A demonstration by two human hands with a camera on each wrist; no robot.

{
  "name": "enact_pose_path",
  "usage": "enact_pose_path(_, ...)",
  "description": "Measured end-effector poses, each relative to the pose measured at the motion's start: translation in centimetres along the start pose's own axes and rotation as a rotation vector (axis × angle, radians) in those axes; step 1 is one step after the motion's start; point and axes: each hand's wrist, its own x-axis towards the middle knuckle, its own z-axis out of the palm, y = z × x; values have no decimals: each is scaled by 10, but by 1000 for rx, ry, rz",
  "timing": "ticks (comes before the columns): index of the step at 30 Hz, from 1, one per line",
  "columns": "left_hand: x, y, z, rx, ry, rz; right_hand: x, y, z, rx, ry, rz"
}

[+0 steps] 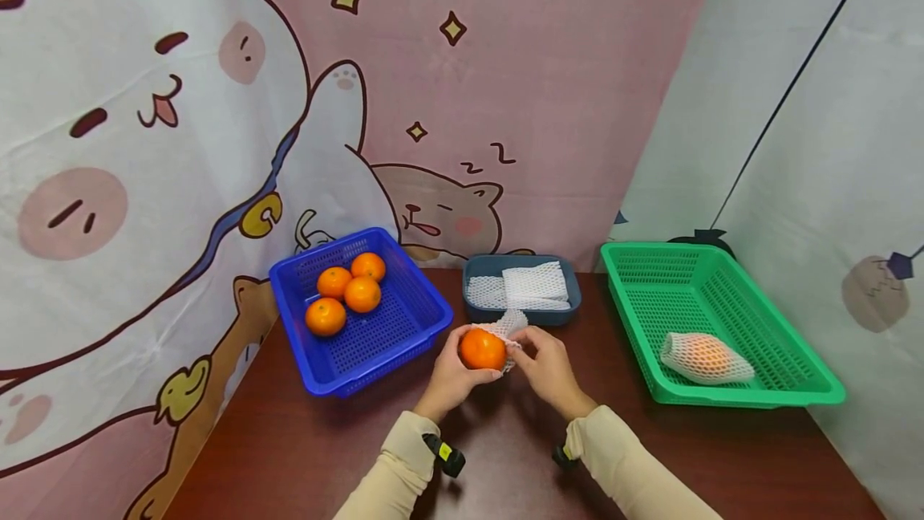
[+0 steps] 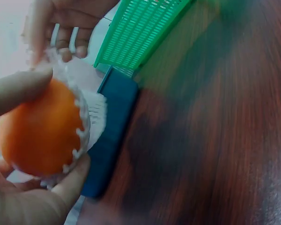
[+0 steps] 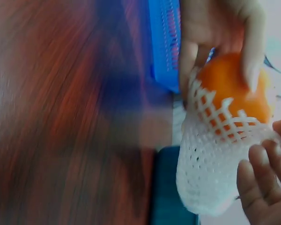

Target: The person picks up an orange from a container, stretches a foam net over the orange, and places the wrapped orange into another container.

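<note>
My left hand [image 1: 449, 379] grips an orange [image 1: 482, 350], thumb on one side and fingers on the other. A white foam net sleeve [image 3: 210, 173] covers part of the orange and hangs loose beyond it; the rest of the peel is bare. With thumb and finger, my right hand [image 1: 552, 369] pinches the edge of the net. In the left wrist view the net's rim [image 2: 82, 124] runs around the orange's side. The right wrist view shows the right hand's other fingers [image 3: 260, 171] loosely bent beside the net.
To the left, a blue basket [image 1: 426, 335] holds several oranges [image 1: 362, 294]. Behind the hands, a dark blue-grey tray [image 1: 472, 313] holds flat white foam nets [image 1: 537, 283]. At the right, a green basket [image 1: 650, 327] contains one netted orange [image 1: 707, 358]. A patterned cloth hangs behind the brown table [image 1: 289, 456].
</note>
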Motion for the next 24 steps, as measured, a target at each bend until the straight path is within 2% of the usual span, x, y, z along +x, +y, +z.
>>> enact_pose_path(3,0,-1,-1,71,46,-9,-2,-9,2,67,-72,-38)
enact_pose_path(5,1,-2,-2,70,47,-22,-4,-14,3,95,-121,-52)
enact_pose_path(8,2,-3,-4,-91,7,-51,-4,-16,4,111,-120,-37)
enact_pose_path(11,2,-5,-7,-265,-4,-78,-2,-14,2,126,-46,8)
enact_pose_path(14,2,-7,-8,-341,16,-95,-1,-10,0,159,-10,57)
enact_pose_path(17,2,-7,-8,-439,-5,-120,-2,-8,0,211,-41,104)
enact_pose_path(19,2,-6,-6,-538,-24,-140,-4,-9,0,239,-67,118)
enact_pose_path(22,2,-4,-3,-639,-30,-151,-4,-22,-3,276,-87,101)
enact_pose_path(24,2,-4,-2,-657,-7,-132,-3,-33,-6,271,-89,63)
